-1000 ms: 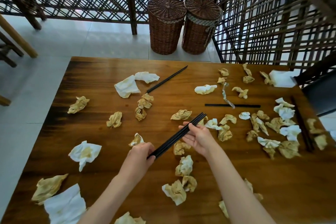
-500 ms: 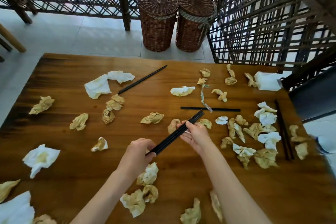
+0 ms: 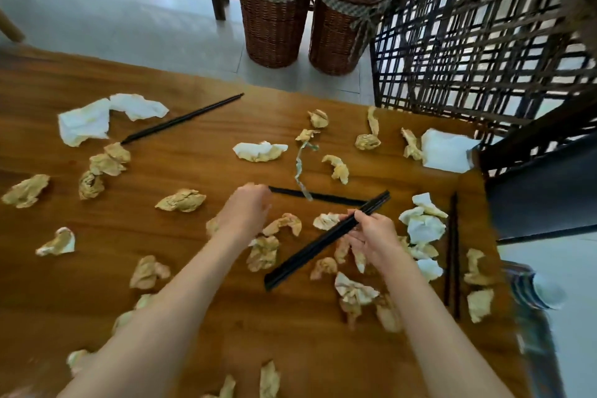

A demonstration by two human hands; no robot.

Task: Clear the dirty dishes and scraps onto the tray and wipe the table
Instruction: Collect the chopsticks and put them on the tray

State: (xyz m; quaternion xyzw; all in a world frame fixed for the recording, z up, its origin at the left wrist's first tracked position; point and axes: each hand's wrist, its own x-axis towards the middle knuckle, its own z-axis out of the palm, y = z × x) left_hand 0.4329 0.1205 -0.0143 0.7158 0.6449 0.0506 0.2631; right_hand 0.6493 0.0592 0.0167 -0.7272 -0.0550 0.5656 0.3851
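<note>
Chopsticks [image 3: 326,241], black, sit bunched in the right hand [image 3: 371,236], fingers curled round them. Just beside that grip, the blurry left hand [image 3: 248,207] reaches toward one lone chopstick [image 3: 336,198]; I cannot tell its grip.

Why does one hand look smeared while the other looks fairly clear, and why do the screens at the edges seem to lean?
Head view: the left hand is smeared by motion blur; the right hand, gripping the black chopsticks, is sharper, though still slightly soft. The wide-angle lens bends the lattice screen and the table edge. Soft daylight, no harsh glare; the right border is blurred.
</note>
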